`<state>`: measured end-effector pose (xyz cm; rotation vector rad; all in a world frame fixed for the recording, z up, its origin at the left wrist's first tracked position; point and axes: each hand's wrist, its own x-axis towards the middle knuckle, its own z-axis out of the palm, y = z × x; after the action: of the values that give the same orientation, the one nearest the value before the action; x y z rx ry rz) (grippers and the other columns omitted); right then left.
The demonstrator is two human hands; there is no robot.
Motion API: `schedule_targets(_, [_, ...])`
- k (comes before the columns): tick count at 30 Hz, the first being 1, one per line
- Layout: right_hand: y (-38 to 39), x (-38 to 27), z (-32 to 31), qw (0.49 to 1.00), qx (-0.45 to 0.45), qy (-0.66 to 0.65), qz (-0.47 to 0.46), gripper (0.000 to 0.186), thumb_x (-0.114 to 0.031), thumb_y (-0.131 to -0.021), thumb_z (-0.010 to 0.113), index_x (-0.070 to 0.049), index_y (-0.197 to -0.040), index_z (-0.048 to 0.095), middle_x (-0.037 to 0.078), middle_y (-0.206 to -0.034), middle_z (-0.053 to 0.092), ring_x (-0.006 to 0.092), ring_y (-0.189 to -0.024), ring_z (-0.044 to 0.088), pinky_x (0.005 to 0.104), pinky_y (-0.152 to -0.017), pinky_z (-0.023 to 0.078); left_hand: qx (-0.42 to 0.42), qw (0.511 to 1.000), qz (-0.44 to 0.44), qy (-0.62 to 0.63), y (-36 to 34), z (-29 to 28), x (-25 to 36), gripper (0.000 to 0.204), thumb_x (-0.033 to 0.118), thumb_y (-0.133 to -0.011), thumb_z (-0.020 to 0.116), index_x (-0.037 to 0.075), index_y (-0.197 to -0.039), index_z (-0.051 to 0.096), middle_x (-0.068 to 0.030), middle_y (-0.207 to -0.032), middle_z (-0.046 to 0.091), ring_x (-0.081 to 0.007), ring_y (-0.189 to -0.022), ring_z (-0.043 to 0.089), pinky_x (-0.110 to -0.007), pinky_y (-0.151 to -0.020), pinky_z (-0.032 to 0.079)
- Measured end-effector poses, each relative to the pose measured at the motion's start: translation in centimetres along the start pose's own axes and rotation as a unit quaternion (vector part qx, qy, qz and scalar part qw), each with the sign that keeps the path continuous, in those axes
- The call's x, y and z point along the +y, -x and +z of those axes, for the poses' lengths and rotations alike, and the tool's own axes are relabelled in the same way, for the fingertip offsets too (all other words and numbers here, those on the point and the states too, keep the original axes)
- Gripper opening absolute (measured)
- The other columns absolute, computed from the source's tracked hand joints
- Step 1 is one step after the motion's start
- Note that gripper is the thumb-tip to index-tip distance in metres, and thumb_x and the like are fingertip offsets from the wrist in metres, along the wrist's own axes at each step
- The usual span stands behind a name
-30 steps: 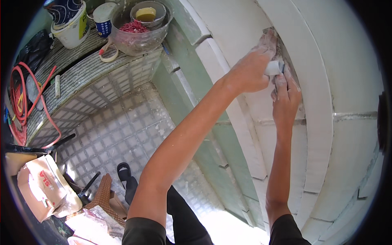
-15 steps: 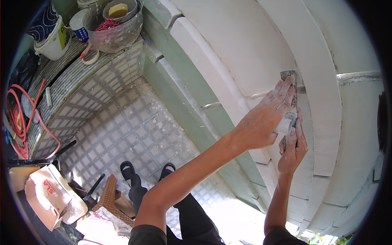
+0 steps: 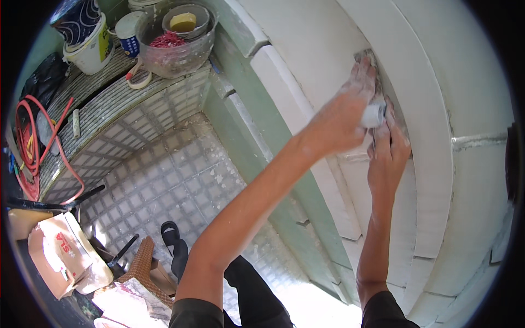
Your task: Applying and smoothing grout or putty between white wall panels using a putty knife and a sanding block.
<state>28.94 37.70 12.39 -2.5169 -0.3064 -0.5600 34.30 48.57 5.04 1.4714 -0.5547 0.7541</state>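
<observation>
My left hand (image 3: 342, 112) reaches up to a white moulded wall (image 3: 437, 180) and grips a small white roll (image 3: 374, 115), which looks like tape or a short tube. Its fingertips press a grey, rough patch (image 3: 365, 56) in a groove of the wall. My right hand (image 3: 387, 150) lies flat against the same groove just below the roll, fingers pointing up and touching the roll's underside. Both hands are dusted with white powder.
A tiled ledge (image 3: 109, 104) at upper left carries a glass bowl (image 3: 175, 49) with red bits, a white bucket (image 3: 90, 46) and a cup. A red hose (image 3: 33, 147) coils at left. A paper bag (image 3: 57, 251) and a wicker stool (image 3: 142, 268) stand on the tiled floor below.
The view has swung, and both hands now sit higher on the wall groove. The left hand has kept hold of the roll and the right hand stays just beneath it.
</observation>
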Motion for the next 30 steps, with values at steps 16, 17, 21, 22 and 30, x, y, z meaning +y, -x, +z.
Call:
schedule_targets(16, [6.9,-0.5,-4.3,0.994,-0.013,-0.016,0.11,0.044,-0.011,-0.098,0.047,0.003,-0.139,0.057,0.008,-0.096,0.069,0.0059,-0.056,0.037,0.0244,-0.05,0.032,-0.103,0.991,-0.043,0.078,5.2,2.5,4.0,0.088,-0.009,-0.066,0.058,-0.014,-0.149,0.026,-0.0348,-0.158,0.021,-0.0466,-0.148,0.022,-0.043,-0.124,0.023])
schedule_targets(17, [6.9,-0.4,-4.4,0.993,-0.004,-0.016,0.114,0.044,-0.012,-0.098,0.047,0.003,-0.139,0.057,0.005,-0.086,0.066,0.006,-0.055,0.035,0.0235,-0.05,0.03,-0.102,0.992,-0.035,0.064,5.0,2.7,4.0,0.09,-0.009,-0.066,0.058,-0.014,-0.149,0.025,-0.0351,-0.157,0.022,-0.0471,-0.147,0.023,-0.043,-0.124,0.023])
schedule_targets(21, [3.4,-1.8,-2.0,0.995,0.0,-0.027,0.094,0.044,-0.013,-0.098,0.048,0.003,-0.137,0.058,0.002,-0.074,0.054,0.007,-0.057,0.036,0.0251,-0.051,0.031,-0.049,0.997,-0.011,0.053,2.5,1.3,1.8,0.083,-0.01,-0.071,0.058,-0.014,-0.149,0.028,-0.0328,-0.159,0.021,-0.0454,-0.15,0.019,-0.042,-0.125,0.017])
schedule_targets(22, [2.0,-1.8,-1.1,0.998,-0.003,-0.017,0.068,0.043,-0.013,-0.098,0.048,0.003,-0.136,0.059,0.005,-0.075,0.056,0.0092,-0.058,0.038,0.0275,-0.053,0.034,-0.016,1.0,0.006,0.026,1.5,0.4,0.9,0.078,-0.009,-0.069,0.058,-0.015,-0.143,0.035,-0.0358,-0.154,0.027,-0.0474,-0.146,0.024,-0.042,-0.123,0.023])
schedule_targets(30, [-6.9,-3.6,6.0,0.995,0.001,0.037,-0.087,0.04,-0.017,-0.099,0.052,0.0,-0.134,0.062,-0.001,-0.072,0.052,0.0041,-0.057,0.04,0.0246,-0.047,0.031,-0.078,0.989,-0.118,0.049,-5.0,-7.8,-4.3,0.044,-0.007,-0.07,0.056,-0.009,-0.114,0.061,-0.0358,-0.143,0.043,-0.0487,-0.137,0.036,-0.042,-0.115,0.035])
